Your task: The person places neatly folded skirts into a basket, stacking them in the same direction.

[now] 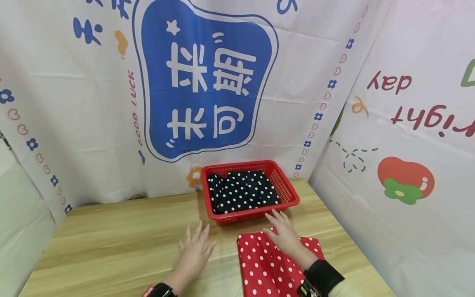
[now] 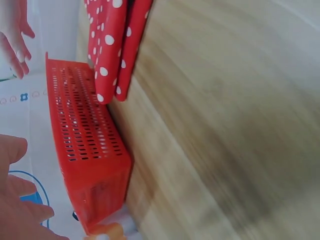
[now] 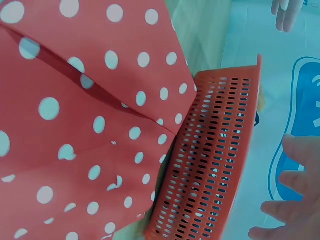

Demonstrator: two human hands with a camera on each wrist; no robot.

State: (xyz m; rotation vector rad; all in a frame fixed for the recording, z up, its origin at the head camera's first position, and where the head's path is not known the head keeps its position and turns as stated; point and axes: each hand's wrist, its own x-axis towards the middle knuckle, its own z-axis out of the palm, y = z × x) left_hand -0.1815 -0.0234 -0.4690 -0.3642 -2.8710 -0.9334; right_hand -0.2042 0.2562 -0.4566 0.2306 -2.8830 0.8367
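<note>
On the table (image 1: 111, 235), red dotted cloth (image 1: 267, 264), open hands (image 1: 194, 251) above

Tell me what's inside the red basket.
A folded black white-dotted cloth fills the red basket. Anything beneath it, and the basket floor, is covered.

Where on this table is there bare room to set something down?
Bare wood spreads left of the left hand to the table edge, and behind it left of the red basket. Crowded: the front right, where the right hand rests on the red cloth against the basket.
</note>
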